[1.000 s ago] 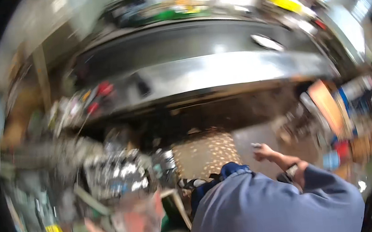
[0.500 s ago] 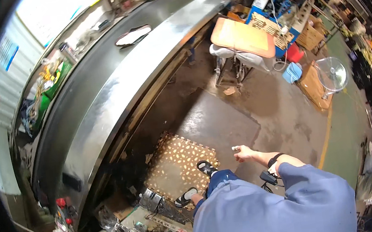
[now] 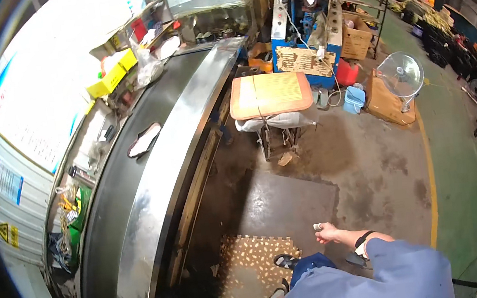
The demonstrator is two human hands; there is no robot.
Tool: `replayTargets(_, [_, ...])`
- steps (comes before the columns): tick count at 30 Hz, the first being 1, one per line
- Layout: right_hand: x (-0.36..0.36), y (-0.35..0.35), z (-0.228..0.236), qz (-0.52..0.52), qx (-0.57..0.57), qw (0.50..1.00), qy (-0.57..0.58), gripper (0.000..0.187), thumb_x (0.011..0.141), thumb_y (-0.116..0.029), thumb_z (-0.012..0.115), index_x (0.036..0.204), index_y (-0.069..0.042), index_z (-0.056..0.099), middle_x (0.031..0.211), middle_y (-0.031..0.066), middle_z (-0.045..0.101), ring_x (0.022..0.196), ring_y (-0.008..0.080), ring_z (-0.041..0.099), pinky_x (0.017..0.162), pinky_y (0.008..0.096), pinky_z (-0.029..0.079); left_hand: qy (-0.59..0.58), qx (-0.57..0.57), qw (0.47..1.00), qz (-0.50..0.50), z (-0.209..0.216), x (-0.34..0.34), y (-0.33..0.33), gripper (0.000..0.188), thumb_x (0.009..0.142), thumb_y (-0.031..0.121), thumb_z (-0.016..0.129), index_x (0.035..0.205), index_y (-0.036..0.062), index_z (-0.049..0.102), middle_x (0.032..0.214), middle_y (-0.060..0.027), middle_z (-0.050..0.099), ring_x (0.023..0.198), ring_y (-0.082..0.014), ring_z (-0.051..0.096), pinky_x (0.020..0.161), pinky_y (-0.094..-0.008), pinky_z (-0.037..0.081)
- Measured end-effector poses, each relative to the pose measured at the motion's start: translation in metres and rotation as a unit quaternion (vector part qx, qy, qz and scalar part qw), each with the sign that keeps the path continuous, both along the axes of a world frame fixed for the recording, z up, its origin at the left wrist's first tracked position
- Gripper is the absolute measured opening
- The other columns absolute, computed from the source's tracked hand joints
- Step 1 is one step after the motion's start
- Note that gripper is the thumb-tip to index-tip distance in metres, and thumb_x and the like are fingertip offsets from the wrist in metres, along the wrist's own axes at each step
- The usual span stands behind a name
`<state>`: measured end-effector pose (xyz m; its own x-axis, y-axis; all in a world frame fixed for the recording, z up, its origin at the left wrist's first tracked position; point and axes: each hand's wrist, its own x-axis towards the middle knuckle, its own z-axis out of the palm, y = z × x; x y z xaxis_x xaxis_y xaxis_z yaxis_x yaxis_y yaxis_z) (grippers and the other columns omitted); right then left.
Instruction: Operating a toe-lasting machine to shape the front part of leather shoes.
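Observation:
My right hand hangs in the air in front of my body, over the grey floor sheet. Its fingers are curled closed, with a small white bit at their tips; whether it is held or worn I cannot tell. A black band circles that wrist. My left hand is out of view. To the left runs a long dark conveyor belt with a shiny metal edge. One pale, shoe-shaped piece with a dark rim lies on the belt, well away from my hand.
A padded stool stands ahead, before a blue machine. Right of it are a light-blue bin, a red container and a fan. A speckled foam mat lies under my feet. Yellow boxes line the belt's far side.
The view has swung, so more of the belt's far end and the blue machine show. My right hand stays curled before my body, appearing lower in the picture.

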<state>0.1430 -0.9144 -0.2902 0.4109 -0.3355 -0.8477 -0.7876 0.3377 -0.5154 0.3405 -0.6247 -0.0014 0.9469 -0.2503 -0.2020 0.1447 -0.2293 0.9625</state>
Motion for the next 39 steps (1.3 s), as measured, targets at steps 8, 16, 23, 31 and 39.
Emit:
replayTargets(8, [-0.027,0.007,-0.017,-0.025,-0.013,0.999,0.037,0.054,0.093,-0.011,0.062,0.144,-0.004,0.047,0.077,0.0049,0.070,0.054,0.0101,0.061,0.046,0.0262,0.051,0.022,-0.003,1.000,0.004,-0.002,0.015,0.003,0.048,0.093,0.014,0.065,0.134,-0.0043,0.046,0.120,-0.0213,0.059,0.103,-0.0313,0.063,0.088,-0.0420,0.055])
replayTargets(16, [0.016,0.024,-0.012,0.057,0.002,0.998,0.040,0.048,0.094,-0.011,0.062,0.141,-0.005,0.051,0.077,0.0045,0.069,0.057,0.0104,0.062,0.051,0.0278,0.051,0.044,-0.010,0.998,0.039,-0.008,0.023,0.027,0.046,0.094,0.014,0.065,0.132,-0.0045,0.048,0.119,-0.0207,0.060,0.102,-0.0305,0.063,0.088,-0.0416,0.055])
replayTargets(23, [0.091,0.020,-0.009,0.085,0.000,0.996,-0.033,0.050,0.096,-0.009,0.062,0.143,-0.006,0.046,0.079,0.0069,0.068,0.059,0.0130,0.062,0.054,0.0299,0.053,0.050,-0.018,0.997,0.063,-0.002,0.025,0.042,0.044,0.094,0.013,0.064,0.131,-0.0048,0.049,0.119,-0.0201,0.060,0.102,-0.0297,0.063,0.088,-0.0412,0.055])
replayTargets(31, [0.102,0.036,-0.008,0.137,-0.021,0.990,-0.020,0.047,0.095,-0.011,0.063,0.140,-0.006,0.051,0.080,0.0073,0.070,0.060,0.0134,0.065,0.053,0.0304,0.054,0.052,-0.024,0.995,0.083,-0.001,0.019,0.057,0.041,0.095,0.013,0.064,0.130,-0.0050,0.051,0.118,-0.0195,0.061,0.102,-0.0289,0.063,0.088,-0.0407,0.055])
replayTargets(39, [0.095,0.049,-0.002,0.177,-0.017,0.984,0.012,0.040,0.095,-0.013,0.064,0.134,-0.008,0.056,0.080,0.0061,0.071,0.061,0.0137,0.066,0.054,0.0303,0.055,0.059,-0.028,0.993,0.101,0.001,0.016,0.067,0.039,0.095,0.012,0.063,0.128,-0.0053,0.053,0.117,-0.0189,0.062,0.102,-0.0281,0.064,0.088,-0.0402,0.055])
